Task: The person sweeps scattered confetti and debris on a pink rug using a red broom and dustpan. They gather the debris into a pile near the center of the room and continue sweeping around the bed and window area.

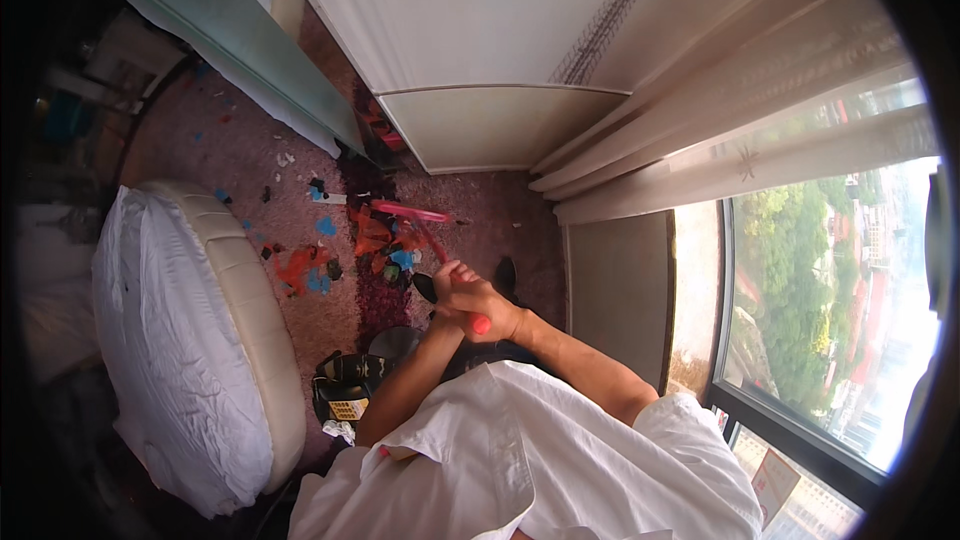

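Both my hands grip the red handle [433,244] of a long-handled floor sweeper, a broom or a squeegee. My right hand [487,306] wraps the handle near its rounded top end, and my left hand [454,279] holds it just beyond, partly overlapped by the right. The sweeper's pink bar-shaped head [411,211] rests at the carpet [480,202], beside a heap of torn red scraps [369,232]. Blue scraps [402,259] and dark bits lie in and around that heap. Another cluster of red scraps [296,268] is spread to its left.
A round padded stool or bed [244,300] with a white cover stands left. A telephone [349,409] sits near my left forearm. Ahead are a white panel [487,22] with a tower picture and a greenish glass-like panel [247,45]. Curtains [675,150] and a window [795,300] line the right.
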Tool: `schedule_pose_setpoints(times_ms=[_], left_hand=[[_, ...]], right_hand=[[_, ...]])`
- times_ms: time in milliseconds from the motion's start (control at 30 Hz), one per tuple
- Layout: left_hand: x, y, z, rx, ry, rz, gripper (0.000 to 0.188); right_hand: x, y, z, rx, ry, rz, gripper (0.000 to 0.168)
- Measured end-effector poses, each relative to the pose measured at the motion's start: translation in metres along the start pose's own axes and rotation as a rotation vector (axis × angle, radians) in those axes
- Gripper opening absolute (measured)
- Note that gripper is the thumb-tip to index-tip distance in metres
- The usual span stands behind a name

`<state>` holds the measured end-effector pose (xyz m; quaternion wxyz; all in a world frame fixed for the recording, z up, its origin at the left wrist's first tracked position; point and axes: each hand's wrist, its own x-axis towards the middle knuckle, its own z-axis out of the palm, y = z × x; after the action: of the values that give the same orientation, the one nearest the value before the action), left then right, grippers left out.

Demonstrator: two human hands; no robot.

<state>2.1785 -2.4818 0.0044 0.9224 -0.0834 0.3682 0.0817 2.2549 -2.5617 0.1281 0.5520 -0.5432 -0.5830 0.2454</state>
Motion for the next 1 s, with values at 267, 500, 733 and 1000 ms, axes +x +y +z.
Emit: schedule_pose_setpoints(times_ms=[267,500,733,1000], left_hand=[[-0.01,-0.014,0.0,-0.032,-0.042,-0.18,0.031],[0.028,-0.048,-0.029,-0.054,-0.072,-0.305,0.031],[-0.005,-0.029,-0.038,0.039,0.024,-0.226,0.031],[-0.045,0.012,-0.023,0.2,0.317,0.199,0.027]], right_hand=[[-0.004,-0.034,0.0,-0.004,-0.056,0.038,0.04],[-0.04,-0.002,0.003,-0.157,-0.069,0.176,0.035],[-0.036,0.009,0.021,0.141,-0.129,-0.043,0.035],[-0.02,0.003,0.023,0.245,-0.239,-0.138,0.039]])
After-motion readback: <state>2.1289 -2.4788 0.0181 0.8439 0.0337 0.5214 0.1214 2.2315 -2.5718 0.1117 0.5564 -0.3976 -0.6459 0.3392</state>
